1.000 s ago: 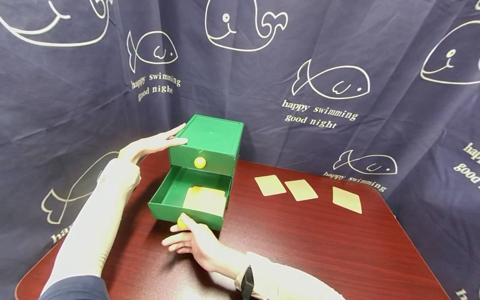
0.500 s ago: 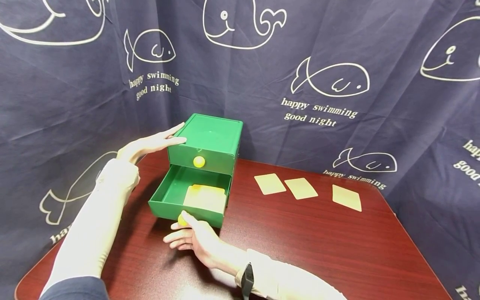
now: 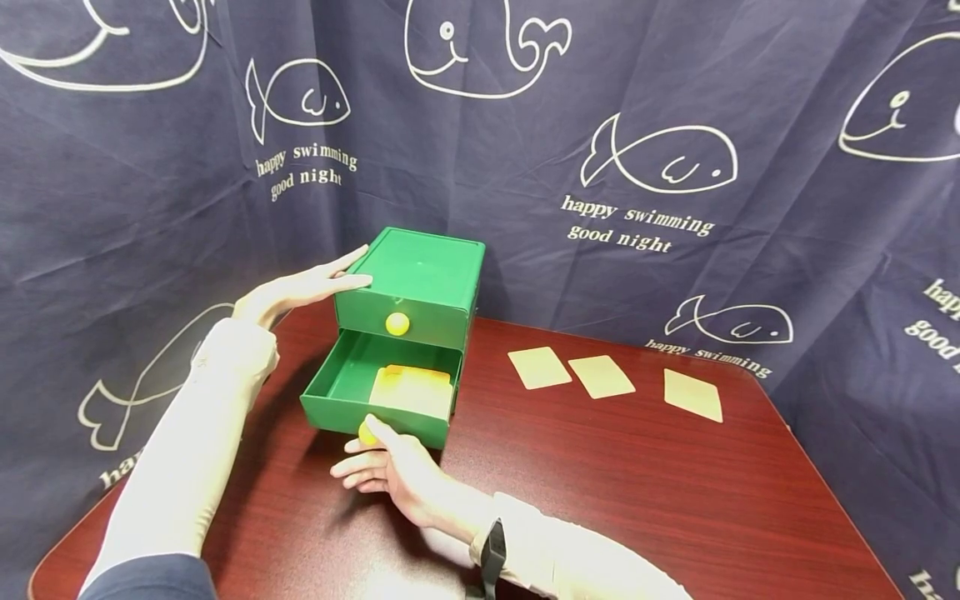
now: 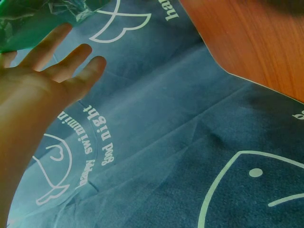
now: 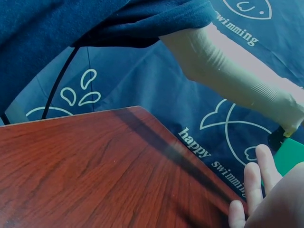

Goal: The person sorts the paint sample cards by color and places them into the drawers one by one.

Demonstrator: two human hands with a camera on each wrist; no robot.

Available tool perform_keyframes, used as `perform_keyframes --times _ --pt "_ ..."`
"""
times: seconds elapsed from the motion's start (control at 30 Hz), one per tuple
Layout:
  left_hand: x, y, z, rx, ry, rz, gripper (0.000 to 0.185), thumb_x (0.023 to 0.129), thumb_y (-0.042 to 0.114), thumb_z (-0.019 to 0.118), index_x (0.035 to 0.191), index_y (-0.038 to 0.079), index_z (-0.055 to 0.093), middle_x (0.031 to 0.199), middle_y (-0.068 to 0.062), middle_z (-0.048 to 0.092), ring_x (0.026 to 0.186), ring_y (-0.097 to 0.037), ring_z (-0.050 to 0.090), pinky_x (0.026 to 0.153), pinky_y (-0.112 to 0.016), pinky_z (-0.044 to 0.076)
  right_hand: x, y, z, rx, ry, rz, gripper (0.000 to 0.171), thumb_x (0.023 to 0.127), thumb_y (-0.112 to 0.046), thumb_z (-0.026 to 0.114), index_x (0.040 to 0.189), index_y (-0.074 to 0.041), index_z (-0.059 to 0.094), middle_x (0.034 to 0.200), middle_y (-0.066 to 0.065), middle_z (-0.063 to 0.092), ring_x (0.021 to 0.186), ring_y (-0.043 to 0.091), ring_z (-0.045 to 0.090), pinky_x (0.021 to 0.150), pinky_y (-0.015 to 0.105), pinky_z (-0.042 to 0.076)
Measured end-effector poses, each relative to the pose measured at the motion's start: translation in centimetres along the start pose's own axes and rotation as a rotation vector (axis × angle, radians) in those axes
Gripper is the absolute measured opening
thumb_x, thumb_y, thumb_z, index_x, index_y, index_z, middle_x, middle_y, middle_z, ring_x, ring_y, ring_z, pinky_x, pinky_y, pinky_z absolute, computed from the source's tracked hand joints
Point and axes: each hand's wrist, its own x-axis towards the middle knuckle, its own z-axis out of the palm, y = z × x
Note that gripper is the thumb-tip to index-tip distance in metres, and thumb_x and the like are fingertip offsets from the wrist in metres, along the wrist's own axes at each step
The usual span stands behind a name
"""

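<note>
Hiding most of the yellow knob (image 3: 367, 432): right hand (image 3: 393, 477).

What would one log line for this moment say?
left hand: flat against green plastic drawer box | right hand: at yellow knob | lower drawer: open

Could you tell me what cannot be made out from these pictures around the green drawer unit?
- Top drawer contents: head view, drawer is closed.
- Card in the bottom drawer: head view, any print is too small to read.
- Right hand contact with the lower knob: head view, fingers cover it; right wrist view cuts it off.
- Left hand palm contact: hidden behind the hand.
</note>
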Motion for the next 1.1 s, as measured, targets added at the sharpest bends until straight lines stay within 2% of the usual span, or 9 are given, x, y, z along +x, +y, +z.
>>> perform_keyframes --times 0.07,0.23,0.37,0.5,0.6,0.8,0.9,1.1 --pt "0.0 0.0 0.0 0.002 -0.001 -0.011 0.077 0.095 0.057 0.049 0.154 0.041 0.002 0.164 0.003 0.008 0.150 -0.021 0.007 0.121 -0.055 0.008 0.1 -0.1 -0.1 -0.002 0.002 0.000 0.055 0.096 -0.051 0.045 0.113 -0.002 0.061 0.116 0.034 0.061 0.072 0.010 0.065 0.075 0.026 0.049" --pt "0.0 0.0 0.0 -0.010 -0.008 0.013 0.076 0.097 0.052 0.048 0.154 0.038 0.000 0.164 0.001 0.005 0.150 -0.023 0.007 0.121 -0.055 0.007 0.3 -0.2 -0.2 -0.004 0.004 -0.003 0.054 0.096 -0.051 0.045 0.111 -0.001 0.061 0.115 0.034 0.062 0.071 0.010 0.065 0.075 0.026 0.049" --pt "-0.2 -0.1 0.0 0.005 0.001 -0.025 0.076 0.094 0.059 0.048 0.152 0.045 0.001 0.164 0.004 0.006 0.150 -0.022 0.005 0.120 -0.057 0.008 0.5 -0.2 -0.3 0.000 0.002 -0.006 0.054 0.096 -0.050 0.045 0.110 0.000 0.060 0.115 0.034 0.062 0.070 0.010 0.065 0.076 0.027 0.049" --pt "-0.1 -0.1 0.0 -0.002 0.000 -0.001 0.076 0.096 0.054 0.048 0.154 0.041 0.002 0.164 0.006 0.003 0.151 -0.022 0.005 0.121 -0.055 0.008 1.0 -0.2 -0.5 -0.004 0.014 -0.019 0.053 0.096 -0.050 0.046 0.108 -0.001 0.061 0.113 0.033 0.063 0.070 0.010 0.065 0.075 0.027 0.049" --pt "0.1 0.0 0.1 -0.006 -0.004 0.029 0.075 0.098 0.050 0.048 0.155 0.036 0.002 0.164 0.004 0.002 0.150 -0.023 0.006 0.122 -0.053 0.008 1.3 -0.2 -0.6 -0.040 0.053 -0.055 0.052 0.096 -0.048 0.046 0.104 0.001 0.062 0.108 0.032 0.065 0.067 0.009 0.065 0.074 0.028 0.051" --pt "0.0 -0.1 0.1 0.004 0.001 0.002 0.077 0.096 0.054 0.049 0.155 0.037 0.002 0.164 0.006 0.005 0.150 -0.022 0.009 0.122 -0.053 0.010 1.6 -0.1 -0.3 -0.131 0.152 -0.141 0.054 0.095 -0.044 0.050 0.099 0.008 0.065 0.096 0.034 0.067 0.059 0.007 0.064 0.069 0.030 0.055" --pt "0.0 -0.1 0.1 0.001 0.003 0.006 0.078 0.096 0.055 0.049 0.155 0.035 0.002 0.164 0.005 0.005 0.150 -0.022 0.010 0.122 -0.052 0.010 1.7 -0.2 -0.2 -0.135 0.189 -0.161 0.051 0.095 -0.043 0.053 0.093 0.006 0.066 0.092 0.034 0.067 0.057 0.008 0.064 0.065 0.028 0.054" --pt "-0.1 0.0 0.1 -0.012 0.001 -0.008 0.078 0.095 0.057 0.049 0.154 0.040 0.002 0.164 0.004 0.006 0.150 -0.022 0.008 0.122 -0.054 0.009 2.0 -0.4 -0.1 -0.141 0.250 -0.186 0.048 0.094 -0.041 0.056 0.090 0.006 0.066 0.088 0.034 0.068 0.053 0.007 0.061 0.059 0.024 0.050"
